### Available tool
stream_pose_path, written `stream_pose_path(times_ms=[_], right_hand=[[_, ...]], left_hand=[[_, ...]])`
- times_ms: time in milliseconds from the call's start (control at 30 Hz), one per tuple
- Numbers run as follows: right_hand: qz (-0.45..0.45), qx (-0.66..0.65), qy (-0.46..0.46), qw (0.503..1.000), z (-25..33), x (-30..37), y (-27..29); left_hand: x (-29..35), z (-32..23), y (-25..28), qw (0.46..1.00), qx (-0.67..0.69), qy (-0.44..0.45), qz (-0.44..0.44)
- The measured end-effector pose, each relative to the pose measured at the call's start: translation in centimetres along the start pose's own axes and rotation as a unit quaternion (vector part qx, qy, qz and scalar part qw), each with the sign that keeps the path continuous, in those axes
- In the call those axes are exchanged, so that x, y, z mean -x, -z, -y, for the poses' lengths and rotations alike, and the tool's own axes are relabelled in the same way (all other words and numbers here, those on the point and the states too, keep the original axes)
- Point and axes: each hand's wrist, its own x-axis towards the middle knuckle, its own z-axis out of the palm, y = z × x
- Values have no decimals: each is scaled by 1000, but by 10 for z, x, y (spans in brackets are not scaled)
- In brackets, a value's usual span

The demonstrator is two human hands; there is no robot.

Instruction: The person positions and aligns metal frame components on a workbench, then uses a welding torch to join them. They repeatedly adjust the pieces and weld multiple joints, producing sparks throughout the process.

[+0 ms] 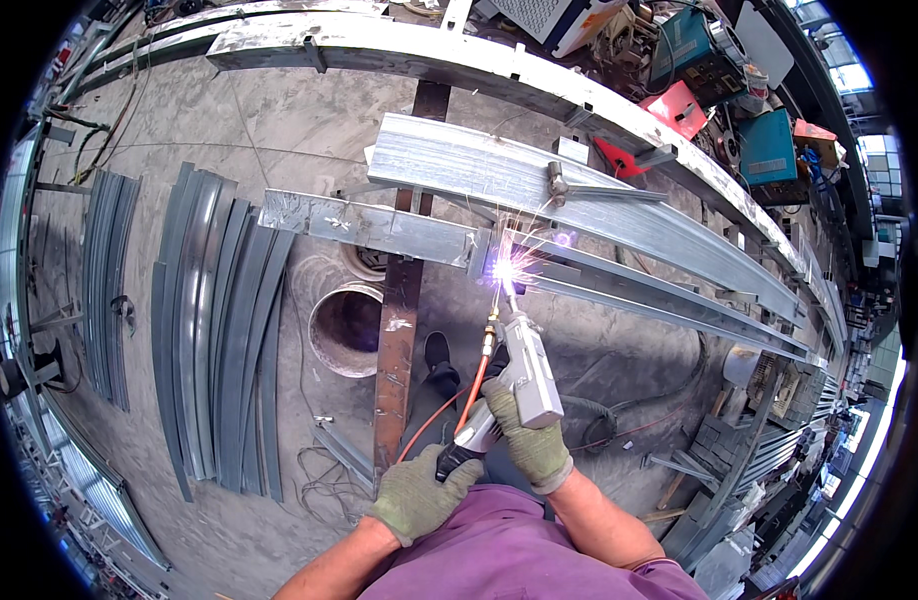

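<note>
— What's going on at this point?

— A weld looks to be under way. The right hand (527, 440), in a greenish work glove, is wrapped around the body of a grey welding gun (524, 365), and the left hand (419, 492), gloved the same, is closed around the black rear grip where the orange hose (449, 410) runs in. Both hands are clenched, not spread.

— Where is the tip?

— Right at the joint (503, 268), where the end of a short metal channel (369, 225) meets the long steel beams (619, 285) laid across a rusty support bar (399, 340). A bright violet-white flash and sparks sit exactly there.

— How does the metal look?

— Dull galvanised grey, streaked and scuffed, with folded edges. The seam itself is hidden by the glare, so I can't tell how far along the bead is.

— And the next move?

— I'd judge it calls for a steady two-handed hold, keeping the tip on the seam line while easing along it, and watching the hose doesn't snag on the person's shoe (439, 362) below.

— Anything else nearby?

— A hammer (557, 182) lies on the wide upper beam, and curved sheet strips (219, 330) lie on the floor to the left.
</note>
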Motion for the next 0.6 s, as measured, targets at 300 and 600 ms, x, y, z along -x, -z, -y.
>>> stream_pose_path(times_ms=[300,600], right_hand=[[11,-9,4,1000,-2,1,-2],[9,9,0,1000,-7,2,-3]], left_hand=[[3,3,1,1000,-6,6,4],[4,8,-3,1000,-6,8,-4]])
